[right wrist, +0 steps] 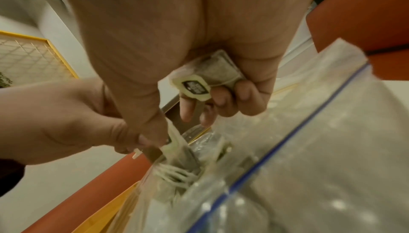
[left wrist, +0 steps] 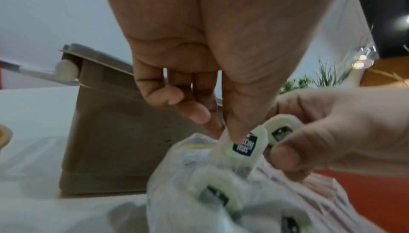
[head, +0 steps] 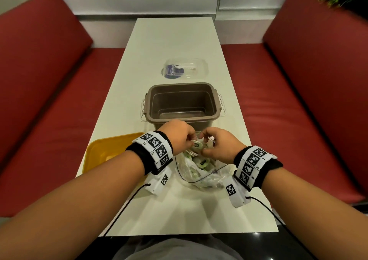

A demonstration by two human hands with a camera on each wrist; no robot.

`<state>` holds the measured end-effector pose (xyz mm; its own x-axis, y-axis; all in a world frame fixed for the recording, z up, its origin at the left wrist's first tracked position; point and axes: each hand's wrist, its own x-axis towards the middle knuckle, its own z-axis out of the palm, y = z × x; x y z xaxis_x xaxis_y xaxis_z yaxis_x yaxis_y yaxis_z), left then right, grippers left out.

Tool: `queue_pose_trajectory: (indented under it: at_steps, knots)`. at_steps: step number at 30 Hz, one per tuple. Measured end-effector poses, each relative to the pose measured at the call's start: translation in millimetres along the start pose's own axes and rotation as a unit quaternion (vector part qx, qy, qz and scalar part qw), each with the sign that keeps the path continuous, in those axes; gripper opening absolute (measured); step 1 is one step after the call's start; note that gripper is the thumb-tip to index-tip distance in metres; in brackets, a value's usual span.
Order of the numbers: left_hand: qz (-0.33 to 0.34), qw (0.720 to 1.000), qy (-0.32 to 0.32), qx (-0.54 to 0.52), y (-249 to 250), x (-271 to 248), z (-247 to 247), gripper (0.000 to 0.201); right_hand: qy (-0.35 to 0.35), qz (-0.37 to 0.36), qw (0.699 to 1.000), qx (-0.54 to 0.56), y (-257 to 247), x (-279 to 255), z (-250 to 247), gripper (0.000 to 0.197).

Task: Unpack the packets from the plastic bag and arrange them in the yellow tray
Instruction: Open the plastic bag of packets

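A clear zip-top plastic bag (head: 201,172) lies on the white table, holding several pale green tea-bag packets (head: 202,163). Both hands meet over its open mouth. My left hand (head: 188,140) pinches the tag of one packet (left wrist: 245,146) between thumb and forefinger, just above the bag (left wrist: 177,193). My right hand (head: 207,142) keeps another packet (right wrist: 212,74) tucked under its curled fingers, its tag (left wrist: 281,132) sticking out. The yellow tray (head: 103,152) sits left of the bag, partly hidden by my left forearm.
A brown open container (head: 179,118) with white side latches stands right behind the hands. Its clear lid (head: 186,68) lies farther back on the table. Red bench seats run along both sides. Wrist cables trail across the near table.
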<state>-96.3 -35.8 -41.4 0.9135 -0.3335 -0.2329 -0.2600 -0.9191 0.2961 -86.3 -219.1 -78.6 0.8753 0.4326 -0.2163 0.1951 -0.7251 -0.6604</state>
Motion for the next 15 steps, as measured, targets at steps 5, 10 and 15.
queue_pose_trajectory:
  at_steps: [5,10,15]
  knots:
    - [0.024,0.994,0.051,-0.095,-14,-10,-23,0.007,0.041,-0.029,0.999,0.023,-19,4,3,0.011]
    - [0.03,0.989,0.07,-0.125,-32,-30,-46,0.009,0.066,-0.06,0.994,0.065,-41,14,11,0.008]
    - [0.019,0.997,0.061,-0.041,-53,-52,-66,0.011,0.052,-0.06,0.991,0.109,-69,28,34,0.024]
